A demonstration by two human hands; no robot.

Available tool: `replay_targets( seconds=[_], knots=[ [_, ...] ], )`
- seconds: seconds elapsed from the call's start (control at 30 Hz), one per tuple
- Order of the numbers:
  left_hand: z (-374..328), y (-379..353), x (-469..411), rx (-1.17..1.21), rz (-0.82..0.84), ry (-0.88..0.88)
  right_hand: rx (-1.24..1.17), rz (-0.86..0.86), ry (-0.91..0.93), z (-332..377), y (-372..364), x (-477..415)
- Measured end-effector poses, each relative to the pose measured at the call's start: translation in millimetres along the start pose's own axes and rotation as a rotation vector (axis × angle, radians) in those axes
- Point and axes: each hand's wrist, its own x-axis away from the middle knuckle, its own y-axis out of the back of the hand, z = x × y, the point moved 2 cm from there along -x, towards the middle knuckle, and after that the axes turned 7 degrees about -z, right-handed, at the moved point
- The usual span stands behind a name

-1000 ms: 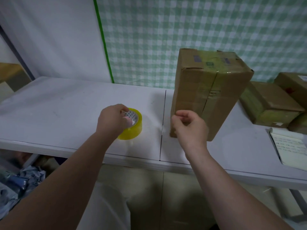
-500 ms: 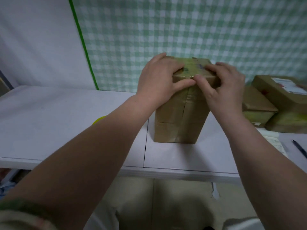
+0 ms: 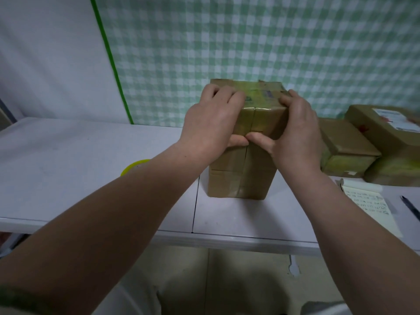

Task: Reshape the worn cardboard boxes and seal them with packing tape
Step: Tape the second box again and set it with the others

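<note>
The left hand and the right hand both clasp the top of the upright cardboard box between them, fingers curled over its upper face and thumbs meeting on the front seam. Glossy tape already covers that seam, so this box seems nearly sealed; only pressing looks left. The yellow tape roll lies under the left forearm, half hidden. Right of the right hand, other boxes, a notepad and a pen lie on the bench, apart from the work.
</note>
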Motion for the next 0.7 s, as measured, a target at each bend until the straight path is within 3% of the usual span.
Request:
replay_targets(
  seconds=[0.17,0.33,0.43,0.57,0.63,0.7],
  knots=[
    [3,8,14,0.111,0.044,-0.01,-0.059,0.05,-0.025,7,8,12],
    [-4,16,49,0.28,-0.244,-0.087,-0.173,-0.104,0.024,10,20,48],
    [-8,32,67,0.579,-0.258,0.215,-0.244,-0.163,0.062,8,27,70],
    [-6,37,79,0.898,-0.034,0.697,-0.476,-0.24,-0.017,8,46,90],
    [-3,33,84,1.039,0.107,0.855,-0.562,-0.278,-0.15,3,53,96],
    [-4,30,93,1.124,0.184,0.993,-0.699,-0.213,-0.397,-4,54,105]
  ],
)
